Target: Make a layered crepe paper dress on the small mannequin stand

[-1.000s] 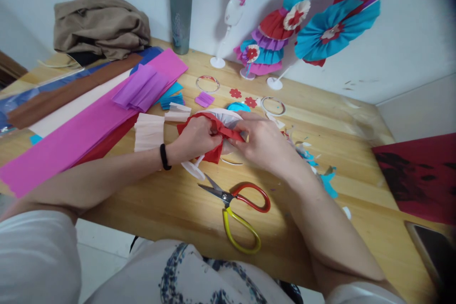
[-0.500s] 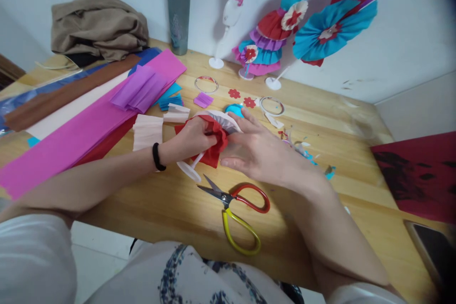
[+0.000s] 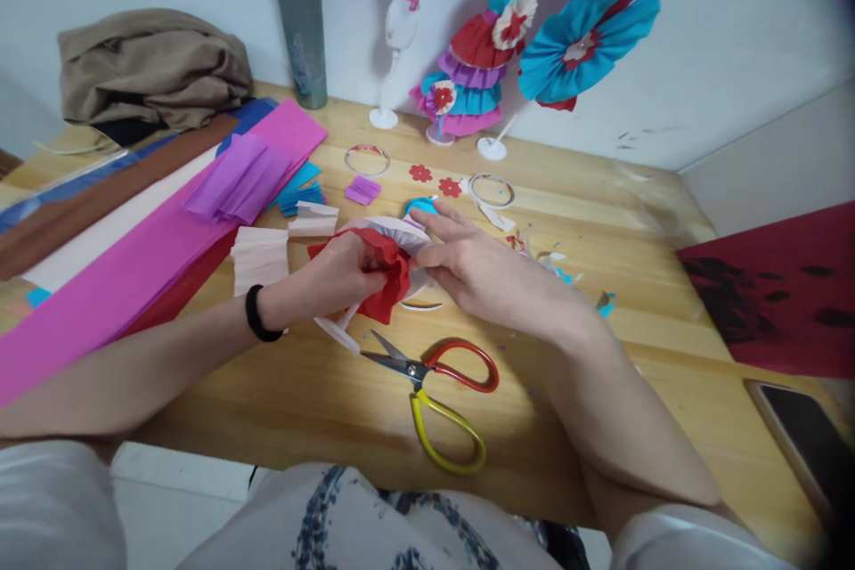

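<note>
My left hand is closed on a piece of red crepe paper, bunched around a small white stand that lies tilted. The stand's round white base shows below my wrist; its stem is mostly covered. Behind the red paper curves a white pleated piece. From the right, my right hand pinches the red paper's edge with thumb and index finger, the other fingers stretched out above. Scissors with one red and one yellow handle lie part open just in front of both hands.
Crepe paper strips, including a long pink one, lie at left. Three small stands, one in a ruffled paper dress, line the wall beside a flask. Tape rolls, red paper flowers and scraps lie behind my hands. A phone is at right.
The view has shifted slightly, so objects at the back sit further left. My right thumb and index finger have closed in on the red paper's edge. My left hand keeps its hold.
</note>
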Tool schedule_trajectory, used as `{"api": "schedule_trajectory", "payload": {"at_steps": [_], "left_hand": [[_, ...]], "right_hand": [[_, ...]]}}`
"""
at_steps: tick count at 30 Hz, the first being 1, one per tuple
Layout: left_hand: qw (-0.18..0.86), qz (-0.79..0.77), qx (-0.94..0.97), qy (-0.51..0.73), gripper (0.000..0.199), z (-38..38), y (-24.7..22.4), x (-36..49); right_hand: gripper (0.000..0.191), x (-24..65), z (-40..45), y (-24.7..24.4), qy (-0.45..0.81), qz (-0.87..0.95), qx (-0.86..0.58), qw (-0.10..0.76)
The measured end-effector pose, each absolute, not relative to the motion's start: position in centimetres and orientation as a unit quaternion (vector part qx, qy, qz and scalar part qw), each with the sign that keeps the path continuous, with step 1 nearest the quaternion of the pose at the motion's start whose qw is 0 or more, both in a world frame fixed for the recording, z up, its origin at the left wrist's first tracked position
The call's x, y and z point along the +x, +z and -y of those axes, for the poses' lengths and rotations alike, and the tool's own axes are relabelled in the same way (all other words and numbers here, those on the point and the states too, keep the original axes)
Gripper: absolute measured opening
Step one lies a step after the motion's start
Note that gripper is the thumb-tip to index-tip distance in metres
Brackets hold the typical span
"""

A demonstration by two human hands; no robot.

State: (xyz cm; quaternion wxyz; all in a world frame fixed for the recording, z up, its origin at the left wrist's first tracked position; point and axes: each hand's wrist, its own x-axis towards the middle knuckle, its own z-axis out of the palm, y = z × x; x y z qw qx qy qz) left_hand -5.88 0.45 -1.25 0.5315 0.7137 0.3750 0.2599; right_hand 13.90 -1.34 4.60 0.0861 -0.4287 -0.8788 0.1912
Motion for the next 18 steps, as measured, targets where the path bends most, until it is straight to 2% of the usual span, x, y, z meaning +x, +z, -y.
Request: {"api": "schedule_trajectory", "payload": {"at_steps": [5, 10, 13, 15, 18], "left_hand": [[0.477, -0.428, 0.752, 0.153, 0.009, 0.5, 1.3, -6.4], [0.548, -0.397, 0.704, 0.214, 0.021, 0.7, 1.5, -6.2], [0.573, -0.403, 0.679, 0.221, 0.026, 1.0, 0.7, -6.1], [0.537, -0.415, 0.706, 0.204, 0.032, 1.4, 0.3, -6.3], [0.415, -0.444, 0.778, 0.159, 0.040, 2.1, 0.2, -6.8]], "right_hand": [[0.030, 14.0, 1.2, 4.4, 0.194, 0.910, -0.361, 0.064], [0.031, 14.1, 1.1, 4.2, 0.217, 0.916, -0.330, 0.062], [0.035, 14.2, 1.0, 4.5, 0.223, 0.896, -0.373, 0.088], [0.033, 14.3, 0.8, 4.5, 0.211, 0.873, -0.420, 0.127], [0.026, 14.1, 0.6, 4.0, 0.184, 0.858, -0.449, 0.169]]}}
